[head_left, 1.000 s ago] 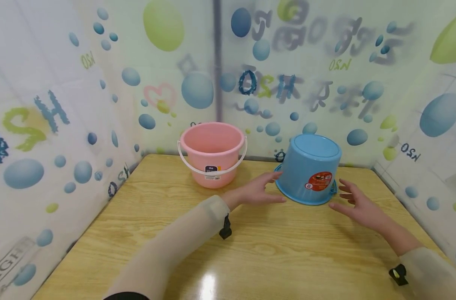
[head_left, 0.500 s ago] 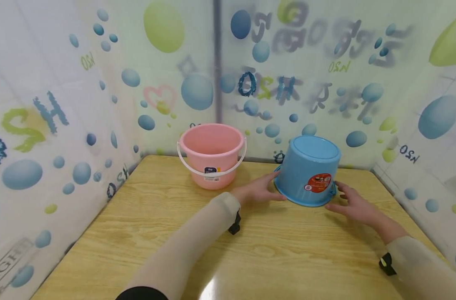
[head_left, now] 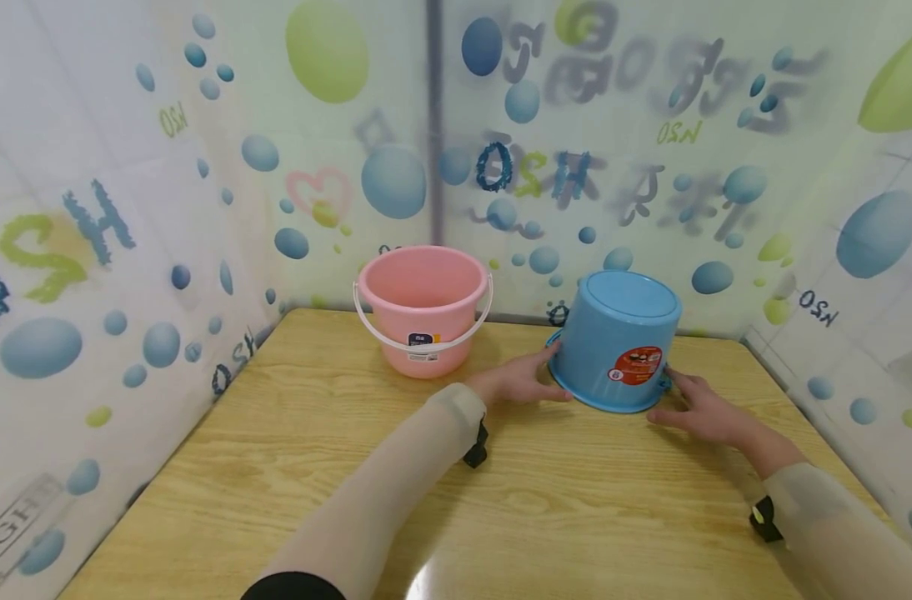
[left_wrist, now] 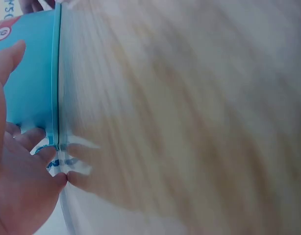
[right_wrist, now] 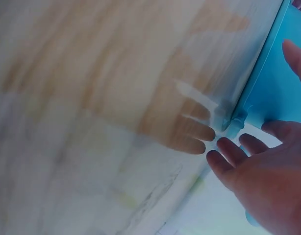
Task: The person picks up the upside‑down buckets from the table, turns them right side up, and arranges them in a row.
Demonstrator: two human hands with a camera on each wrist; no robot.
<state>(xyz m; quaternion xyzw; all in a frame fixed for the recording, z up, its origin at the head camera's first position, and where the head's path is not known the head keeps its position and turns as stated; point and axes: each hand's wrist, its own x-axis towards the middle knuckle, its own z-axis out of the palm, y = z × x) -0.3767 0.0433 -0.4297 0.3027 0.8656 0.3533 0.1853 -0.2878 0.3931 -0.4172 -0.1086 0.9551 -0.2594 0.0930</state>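
Observation:
A blue bucket (head_left: 598, 342) with a red round label stands upside down on the table, its rim down on the wood. At its left side is my left hand (head_left: 518, 380), thumb in front and fingers spread, the fingertips up against the wall. On the opposite side my right hand (head_left: 705, 410) reaches in, with its fingers by the rim and the handle joint. In the left wrist view the thumb stands off the blue wall. The right wrist view shows some fingertips (right_wrist: 224, 152) low beside the rim, close to the tabletop.
To the left stands an upright pink bucket (head_left: 426, 321) with its white handle (head_left: 426, 347) hanging in front. Wooden tabletop (head_left: 576, 508) stretches before both buckets. Patterned curtains (head_left: 396, 100) rise behind and at both sides.
Both hands have moved in toward the blue bucket, the right one leftward to its side and the left one slightly. Neither bucket has visibly moved on the table.

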